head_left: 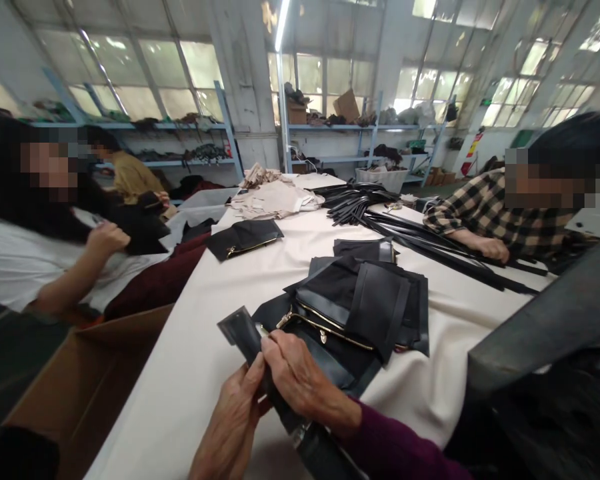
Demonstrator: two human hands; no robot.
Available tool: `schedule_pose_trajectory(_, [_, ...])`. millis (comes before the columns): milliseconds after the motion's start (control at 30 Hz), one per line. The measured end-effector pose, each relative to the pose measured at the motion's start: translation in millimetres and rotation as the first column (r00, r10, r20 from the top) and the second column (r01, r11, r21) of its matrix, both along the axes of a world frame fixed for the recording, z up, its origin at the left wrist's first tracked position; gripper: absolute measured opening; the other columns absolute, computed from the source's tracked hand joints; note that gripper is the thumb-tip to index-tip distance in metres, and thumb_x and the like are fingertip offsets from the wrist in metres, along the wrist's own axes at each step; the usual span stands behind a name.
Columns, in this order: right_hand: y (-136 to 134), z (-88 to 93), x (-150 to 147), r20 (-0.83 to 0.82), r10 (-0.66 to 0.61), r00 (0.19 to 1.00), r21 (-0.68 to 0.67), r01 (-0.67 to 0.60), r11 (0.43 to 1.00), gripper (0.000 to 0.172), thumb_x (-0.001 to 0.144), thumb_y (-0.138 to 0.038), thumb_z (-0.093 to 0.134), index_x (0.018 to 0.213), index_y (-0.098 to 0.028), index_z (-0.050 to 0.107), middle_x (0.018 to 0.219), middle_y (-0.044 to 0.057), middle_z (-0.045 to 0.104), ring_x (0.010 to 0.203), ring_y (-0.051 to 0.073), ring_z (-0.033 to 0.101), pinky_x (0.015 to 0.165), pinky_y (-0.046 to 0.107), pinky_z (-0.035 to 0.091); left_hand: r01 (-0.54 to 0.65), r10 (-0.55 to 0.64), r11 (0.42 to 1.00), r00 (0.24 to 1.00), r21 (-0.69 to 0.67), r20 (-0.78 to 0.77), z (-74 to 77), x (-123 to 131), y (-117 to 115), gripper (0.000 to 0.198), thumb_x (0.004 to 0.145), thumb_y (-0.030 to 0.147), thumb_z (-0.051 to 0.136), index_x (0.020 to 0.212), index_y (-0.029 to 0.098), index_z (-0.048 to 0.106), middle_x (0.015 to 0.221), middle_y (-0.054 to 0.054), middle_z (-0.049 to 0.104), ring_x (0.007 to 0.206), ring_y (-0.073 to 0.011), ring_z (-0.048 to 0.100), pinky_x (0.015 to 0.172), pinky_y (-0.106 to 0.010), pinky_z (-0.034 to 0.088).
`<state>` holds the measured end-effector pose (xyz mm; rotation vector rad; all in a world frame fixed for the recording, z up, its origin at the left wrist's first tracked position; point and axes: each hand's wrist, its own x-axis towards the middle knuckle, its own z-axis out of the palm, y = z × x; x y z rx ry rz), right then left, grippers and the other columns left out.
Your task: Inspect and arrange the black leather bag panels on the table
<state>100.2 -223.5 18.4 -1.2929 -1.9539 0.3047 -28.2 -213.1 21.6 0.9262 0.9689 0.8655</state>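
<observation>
A long black leather piece runs slantwise at the front of the table. My left hand grips it from the left, thumb on top. My right hand closes on the same piece from the right, and a small pale tip shows by its fingertips, too little to name. Just beyond, a pile of black leather panels lies on the table, with gold zippers and a zipper pull on top. Farther left is a separate black zippered piece.
The white-covered table holds black strips and beige pieces. A person in a checked shirt works at right; others sit left. A cardboard box stands lower left, a grey metal beam at right.
</observation>
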Motion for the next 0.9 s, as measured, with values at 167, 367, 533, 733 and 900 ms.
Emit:
schedule_pose_trajectory(167, [-10, 4.9, -23, 0.231, 0.078, 0.970, 0.080, -0.099, 0.992, 0.026, 0.091, -0.010, 0.035, 0.103, -0.009, 0.058, 0.107, 0.016, 0.063, 0.099, 0.027, 0.059, 0.083, 0.043, 0.050, -0.165, 0.177, 0.982, 0.973, -0.093, 0.151, -9.0, -17, -13, 0.044, 0.071, 0.047, 0.065, 0.102, 0.015, 0.064, 0.082, -0.006, 0.066, 0.076, -0.0213, 0.061, 0.064, -0.030, 0.050])
schedule_pose_trajectory(367, [3, 16.5, 13, 0.343, -0.174, 0.923, 0.075, 0.158, 0.985, 0.019, 0.086, -0.016, 0.055, 0.104, -0.017, 0.057, 0.118, 0.006, 0.055, 0.116, 0.024, 0.045, 0.097, 0.048, 0.037, -0.362, 0.448, 0.878, 0.850, -0.313, 0.275, -9.3, -9, -34, 0.033, 0.065, 0.034, 0.073, 0.087, 0.012, 0.062, 0.076, -0.006, 0.064, 0.068, -0.0176, 0.061, 0.065, -0.030, 0.052])
schedule_pose_trajectory(533, [31, -7.2, 69, 0.479, -0.261, 0.838, -0.001, 0.299, 0.954, 0.034, 0.085, -0.023, 0.059, 0.117, -0.016, 0.052, 0.125, 0.009, 0.050, 0.115, 0.029, 0.047, 0.094, 0.054, 0.039, -0.307, 0.396, 0.911, 0.841, -0.276, 0.368, -3.7, -9, -41, 0.044, 0.067, 0.044, 0.070, 0.096, 0.012, 0.060, 0.068, -0.002, 0.059, 0.056, -0.0133, 0.054, 0.053, -0.025, 0.045])
schedule_pose_trajectory(733, [114, 13.8, 111, 0.557, -0.072, 0.828, -0.090, 0.146, 0.985, 0.027, 0.088, -0.029, 0.056, 0.113, -0.017, 0.055, 0.120, 0.007, 0.055, 0.106, 0.024, 0.054, 0.088, 0.046, 0.046, -0.282, 0.367, 0.929, 0.799, -0.241, 0.477, -7.1, 2, -41, 0.047, 0.063, 0.044, 0.073, 0.091, 0.010, 0.059, 0.056, 0.002, 0.049, 0.048, -0.0113, 0.048, 0.044, -0.023, 0.036])
schedule_pose_trajectory(900, [177, 8.0, 127, 0.618, 0.089, 0.781, -0.243, 0.082, 0.967, 0.034, 0.087, -0.032, 0.058, 0.117, -0.018, 0.052, 0.124, 0.008, 0.053, 0.106, 0.025, 0.055, 0.087, 0.047, 0.047, -0.226, 0.306, 0.948, 0.836, -0.222, 0.455, -14.7, 9, -43, 0.052, 0.055, 0.047, 0.079, 0.086, 0.011, 0.058, 0.052, 0.004, 0.048, 0.042, -0.0097, 0.045, 0.042, -0.023, 0.030])
